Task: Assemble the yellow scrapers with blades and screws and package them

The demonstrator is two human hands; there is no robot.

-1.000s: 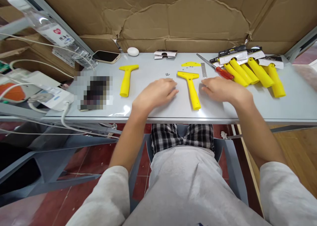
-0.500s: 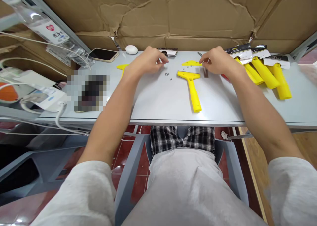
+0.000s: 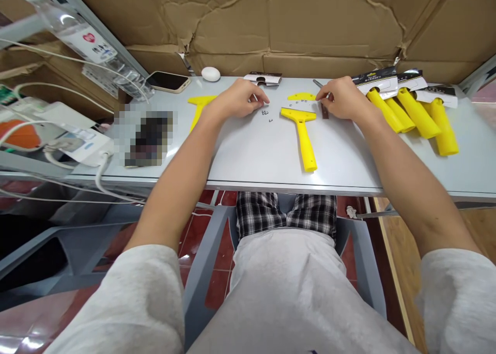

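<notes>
My left hand (image 3: 246, 98) hovers at the table's middle, fingers loosely curved and apart, with nothing visible in them. Just below its fingertips lie several tiny metal screws or nuts (image 3: 265, 112). My right hand (image 3: 338, 98) is bent down, thumb and fingertips drawn together; what they pinch, if anything, is hidden. A dark brown strip (image 3: 325, 112) shows right under those fingertips. Between the hands are a yellow T-shaped scraper (image 3: 304, 139) and a yellow curved plate (image 3: 301, 96), with more tiny metal parts (image 3: 302, 101) along its lower edge. A thin grey rod (image 3: 318, 83) runs behind my right hand.
Several yellow handles with black-and-white cards (image 3: 418, 113) lie at right. Another yellow scraper (image 3: 198, 106) is partly behind my left forearm. A card (image 3: 263, 78), white oval object (image 3: 211, 74), phone (image 3: 168, 81), bottle (image 3: 91, 44) and cables (image 3: 101, 168) lie behind and left.
The view has shifted slightly, moving the table's contents a little. My left hand's fingertips have come a bit closer together; my right hand stays by the brown strip.
</notes>
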